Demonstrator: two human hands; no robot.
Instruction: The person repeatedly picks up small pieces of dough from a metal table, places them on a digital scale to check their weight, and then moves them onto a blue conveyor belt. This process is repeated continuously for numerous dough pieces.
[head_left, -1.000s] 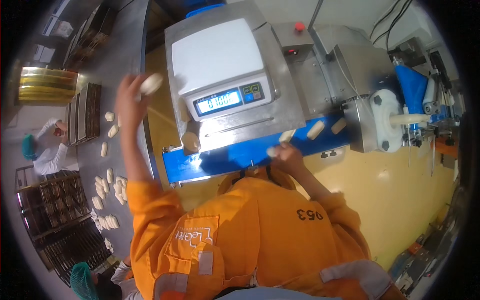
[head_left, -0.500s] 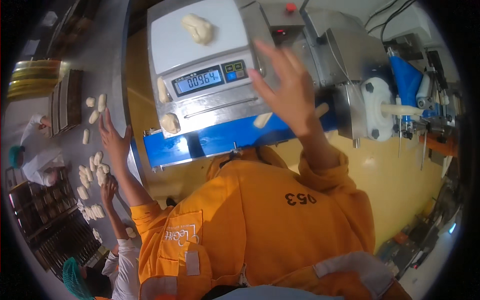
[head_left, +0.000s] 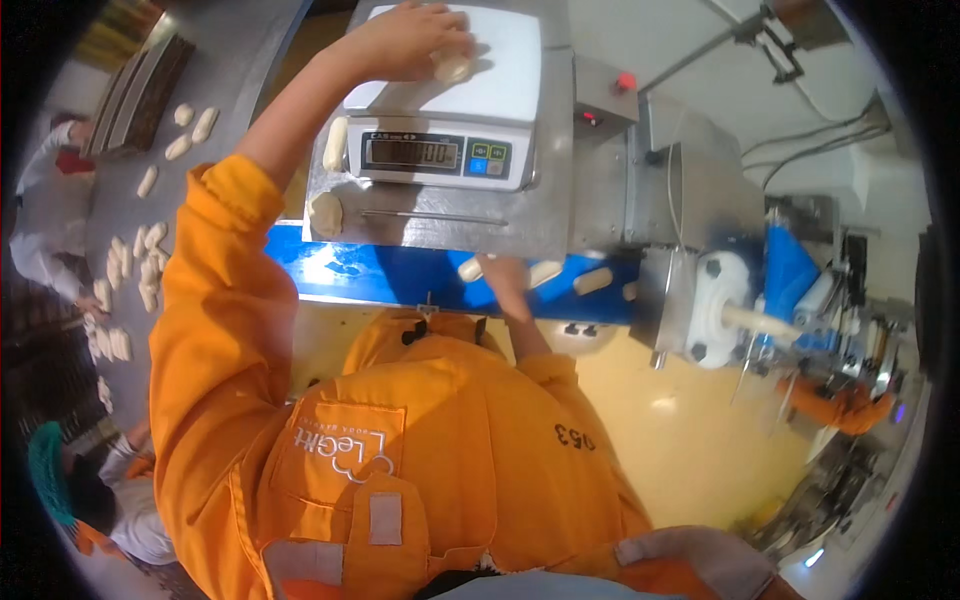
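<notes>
My left hand (head_left: 418, 42) reaches over the white scale plate (head_left: 512, 45) with its fingers curled on a lump of pale dough (head_left: 453, 68). Below the plate is the scale's dark display panel (head_left: 412, 152). My right hand (head_left: 502, 274) is low over the blue conveyor belt (head_left: 375, 278), between a short dough piece (head_left: 470, 269) and a longer dough roll (head_left: 545, 273). Its fingertips pass out of sight at the steel stand's edge. Left of the scale, a dough stick (head_left: 336, 144) and a rounder dough lump (head_left: 325, 215) lie on the steel stand (head_left: 440, 228).
More dough rolls (head_left: 593, 281) lie along the belt towards the white machine outlet (head_left: 713, 310), from which a dough strand (head_left: 760, 323) sticks out. At left, a steel table (head_left: 215, 75) carries several dough pieces (head_left: 148, 180). Co-workers in white (head_left: 60, 225) stand beside it.
My left hand has moved from the left table onto the dough on the scale. My right hand has dropped from beside the scale to the belt. The display reading has changed.
</notes>
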